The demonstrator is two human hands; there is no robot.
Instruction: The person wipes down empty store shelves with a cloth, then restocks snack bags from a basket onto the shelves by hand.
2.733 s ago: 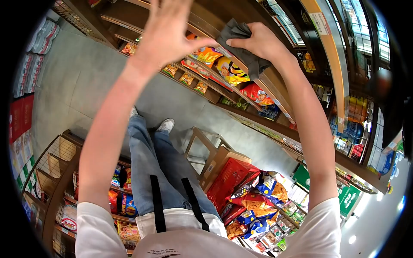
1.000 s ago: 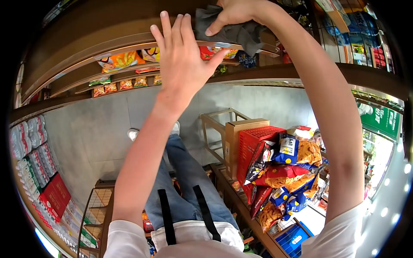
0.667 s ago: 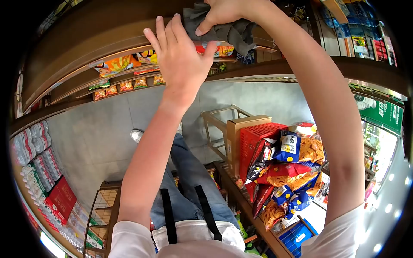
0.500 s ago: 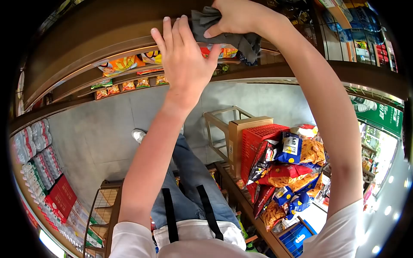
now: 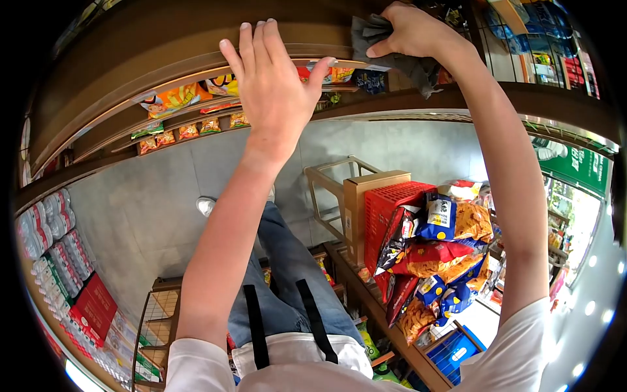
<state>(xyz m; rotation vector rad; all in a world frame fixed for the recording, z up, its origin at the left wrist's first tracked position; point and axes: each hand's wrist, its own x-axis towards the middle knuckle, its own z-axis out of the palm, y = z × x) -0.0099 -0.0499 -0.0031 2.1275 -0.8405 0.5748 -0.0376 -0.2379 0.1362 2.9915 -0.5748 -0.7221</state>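
My left hand (image 5: 274,95) lies with its fingers spread on the front edge of a brown shelf (image 5: 163,40), holding nothing. To its right, my right hand (image 5: 418,32) grips a dark grey cloth (image 5: 418,68), which rests on the same shelf and hangs over its front edge. Part of the cloth is hidden under the hand. Just below the edge, orange snack bags (image 5: 175,99) and a red one (image 5: 336,74) show on a lower shelf.
A red basket (image 5: 385,209) heaped with snack bags (image 5: 473,221) stands beside a cardboard box (image 5: 366,189) and a stool (image 5: 320,173). Packs of bottles (image 5: 39,222) and a red carton (image 5: 95,310) are at the far left. A wire rack (image 5: 157,320) is at the lower left.
My right hand and the cloth have moved right along the shelf, away from my left hand, after a slight leftward shift before. My left hand stays on the edge. The view has turned since the oldest frame.
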